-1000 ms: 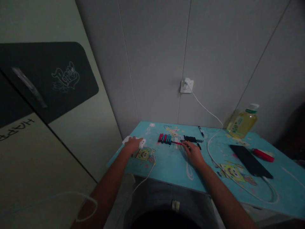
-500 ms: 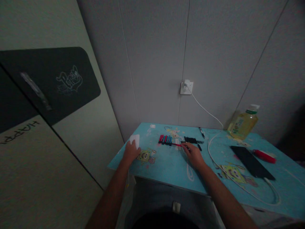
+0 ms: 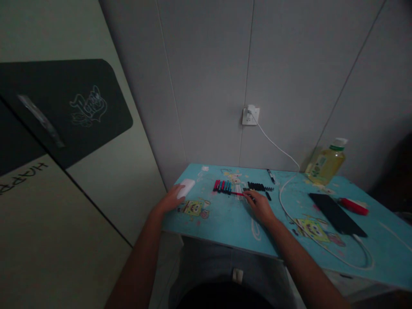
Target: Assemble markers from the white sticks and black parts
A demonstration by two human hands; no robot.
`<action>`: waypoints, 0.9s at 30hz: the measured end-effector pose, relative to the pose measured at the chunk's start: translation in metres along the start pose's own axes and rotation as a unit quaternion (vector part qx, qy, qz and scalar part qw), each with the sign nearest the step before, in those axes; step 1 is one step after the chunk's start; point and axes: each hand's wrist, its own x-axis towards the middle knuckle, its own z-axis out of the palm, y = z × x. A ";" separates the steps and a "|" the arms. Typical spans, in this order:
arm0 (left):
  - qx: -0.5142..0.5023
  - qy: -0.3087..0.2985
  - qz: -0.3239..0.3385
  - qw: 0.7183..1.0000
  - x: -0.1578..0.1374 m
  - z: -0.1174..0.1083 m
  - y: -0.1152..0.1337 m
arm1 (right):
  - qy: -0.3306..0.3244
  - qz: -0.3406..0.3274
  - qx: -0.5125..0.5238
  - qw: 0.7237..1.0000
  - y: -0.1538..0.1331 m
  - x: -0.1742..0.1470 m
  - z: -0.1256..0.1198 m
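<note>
Our R hand [image 3: 258,204] pinches slim red stick [image 3: 238,194]; slip cld scatter thin white rods [image 3: 238,188]; L hand [image 3: 169,200] grip unclear.

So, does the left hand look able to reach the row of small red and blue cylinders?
Probably yes: past the white rounded box that the left hand touches, only printed turquoise tabletop seems to lie before the row of cylinders.
</note>
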 end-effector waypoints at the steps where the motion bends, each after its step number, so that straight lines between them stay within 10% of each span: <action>1: -0.002 0.004 0.002 1.000 0.002 0.004 0.004 | 0.000 0.001 0.000 1.000 0.000 0.000 0.000; 10: -0.020 0.045 -0.001 0.999 0.010 0.004 0.042 | 0.001 0.009 0.008 1.000 -0.002 -0.001 -0.002; 20: -0.106 0.101 0.202 0.968 0.056 0.053 0.247 | 0.007 0.037 0.051 0.998 -0.007 0.001 -0.002; 27: -0.114 0.085 0.249 0.958 0.039 0.085 0.241 | 0.009 0.050 0.089 0.995 -0.014 0.003 -0.006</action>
